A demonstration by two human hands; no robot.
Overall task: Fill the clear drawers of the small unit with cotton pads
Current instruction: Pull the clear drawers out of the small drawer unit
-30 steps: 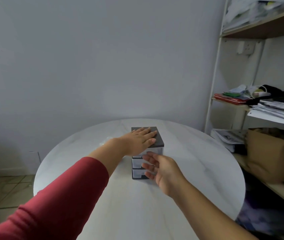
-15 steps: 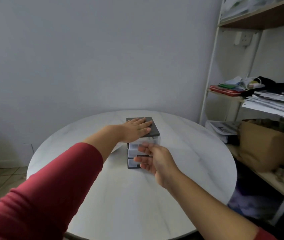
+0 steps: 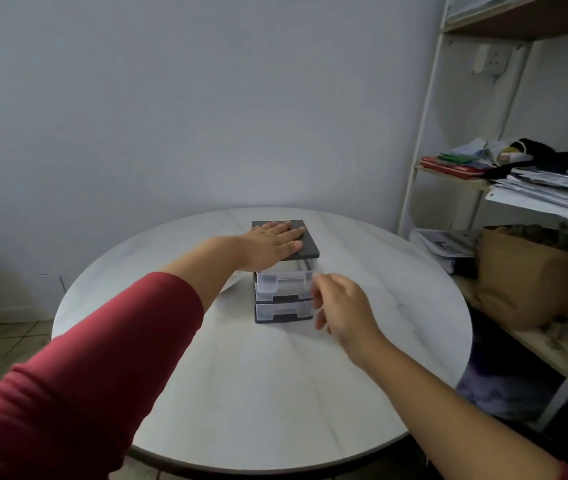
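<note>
A small drawer unit (image 3: 284, 296) with a dark grey top and two clear drawers stands in the middle of the round white table (image 3: 248, 393). My left hand (image 3: 272, 242) lies flat on the unit's top, fingers straight. The top drawer (image 3: 282, 284) sticks out a little toward me, and the lower drawer (image 3: 282, 311) is pushed in. My right hand (image 3: 339, 306) hovers at the unit's front right corner, blurred, fingers loosely curled, holding nothing that I can see. No cotton pads show clearly.
A pale, plastic-looking edge (image 3: 232, 283) peeks out behind my left forearm. To the right stands a white-framed shelf (image 3: 414, 188) with papers (image 3: 552, 192), clothes and a brown paper bag (image 3: 532, 275). A grey wall runs behind the table.
My right hand has moved from in front of the drawers to their right side, uncovering both fronts. The top drawer now sticks out slightly. My left hand stays flat on the top.
</note>
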